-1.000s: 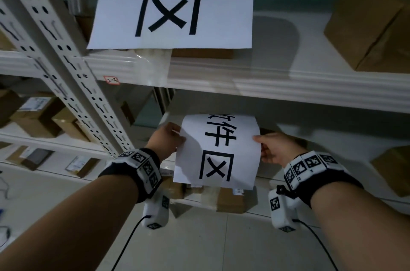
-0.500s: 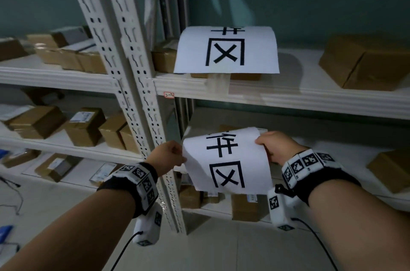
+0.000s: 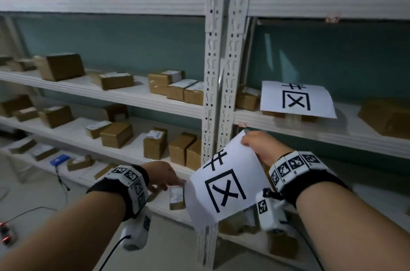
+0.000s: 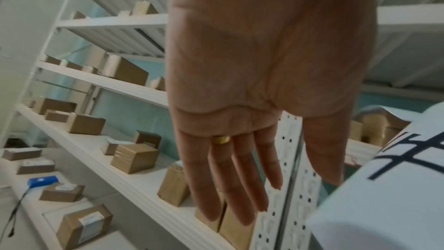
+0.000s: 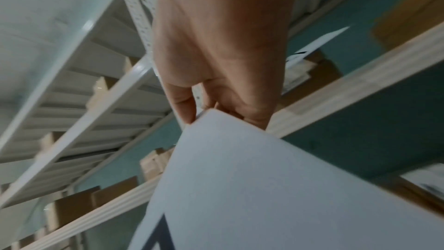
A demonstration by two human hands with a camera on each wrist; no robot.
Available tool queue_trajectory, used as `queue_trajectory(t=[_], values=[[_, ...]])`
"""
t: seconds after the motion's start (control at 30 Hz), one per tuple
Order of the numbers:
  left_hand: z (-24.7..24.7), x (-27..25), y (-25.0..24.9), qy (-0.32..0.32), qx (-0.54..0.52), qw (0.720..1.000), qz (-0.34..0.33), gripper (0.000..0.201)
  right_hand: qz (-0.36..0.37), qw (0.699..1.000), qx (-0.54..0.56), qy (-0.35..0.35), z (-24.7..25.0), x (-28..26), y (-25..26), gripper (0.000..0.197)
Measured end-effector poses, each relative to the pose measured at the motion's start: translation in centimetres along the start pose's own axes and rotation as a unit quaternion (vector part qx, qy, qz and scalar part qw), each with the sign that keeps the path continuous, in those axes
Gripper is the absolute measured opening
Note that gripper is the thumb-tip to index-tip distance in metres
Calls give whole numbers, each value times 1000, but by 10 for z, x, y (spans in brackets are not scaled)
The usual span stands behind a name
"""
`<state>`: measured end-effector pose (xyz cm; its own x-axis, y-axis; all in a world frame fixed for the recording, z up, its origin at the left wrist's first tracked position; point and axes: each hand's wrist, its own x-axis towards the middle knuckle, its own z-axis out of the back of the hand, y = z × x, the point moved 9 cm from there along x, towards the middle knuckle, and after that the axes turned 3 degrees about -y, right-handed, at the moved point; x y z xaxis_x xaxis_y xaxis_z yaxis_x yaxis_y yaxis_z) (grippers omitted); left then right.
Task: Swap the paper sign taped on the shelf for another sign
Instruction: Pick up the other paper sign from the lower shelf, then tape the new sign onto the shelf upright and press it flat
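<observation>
My right hand (image 3: pixel 255 144) pinches the top corner of a white paper sign (image 3: pixel 224 184) printed with black characters; the sheet hangs curled below it, in front of the white shelf upright (image 3: pixel 218 97). The right wrist view shows the thumb and fingers (image 5: pixel 187 109) clamped on the sheet's edge (image 5: pixel 240 168). My left hand (image 3: pixel 166 178) is off the paper, just left of it, with straight fingers (image 4: pixel 230 178) and nothing in it. A second matching sign (image 3: pixel 296 99) lies over boxes on the right-hand shelf (image 3: pixel 310 131).
White metal shelving (image 3: pixel 111 95) runs left and right of the perforated upright, loaded with several brown cardboard boxes (image 3: pixel 116 137). A blue device (image 3: pixel 58 159) with a cable sits low at the left. A large box (image 3: pixel 386 117) stands at the far right.
My left hand let go of the sign and dropped away to the left. The right hand alone now holds the sheet, which has tilted. The head view swung left and upward.
</observation>
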<state>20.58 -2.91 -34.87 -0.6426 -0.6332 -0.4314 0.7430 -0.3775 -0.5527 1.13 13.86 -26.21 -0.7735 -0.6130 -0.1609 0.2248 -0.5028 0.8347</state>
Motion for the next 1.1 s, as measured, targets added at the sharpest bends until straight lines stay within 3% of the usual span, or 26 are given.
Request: queue_trajectory(t=[0.13, 0.27, 0.37, 0.5, 0.63, 0.8, 0.93, 1.0, 1.1], values=[[44, -26, 32, -41, -27, 999, 7, 36, 82, 994, -70, 6, -37, -23, 67, 14], [93, -53, 36, -152, -39, 987, -29, 42, 148, 982, -120, 2, -65, -47, 115, 13], [123, -70, 30, -226, -76, 969, -71, 61, 184, 971, -153, -3, -74, -61, 141, 18], [139, -85, 6, -228, -138, 954, -135, 82, 212, 960, -183, -24, -70, -72, 163, 24], [156, -107, -39, -317, -5, 921, -225, 94, 235, 951, -193, -58, -59, -85, 177, 26], [158, -132, -103, -377, 164, 860, -302, 70, 276, 932, -224, -77, -47, -92, 192, 18], [165, -139, -127, -373, 178, 869, -274, 23, 290, 928, -211, -97, -26, -97, 197, 12], [176, -146, -134, -374, 129, 877, -272, 18, 284, 923, -216, -140, -9, -98, 197, 18], [199, -154, -140, -395, 64, 873, -278, 16, 283, 881, -250, -285, 33, -108, 197, 50]])
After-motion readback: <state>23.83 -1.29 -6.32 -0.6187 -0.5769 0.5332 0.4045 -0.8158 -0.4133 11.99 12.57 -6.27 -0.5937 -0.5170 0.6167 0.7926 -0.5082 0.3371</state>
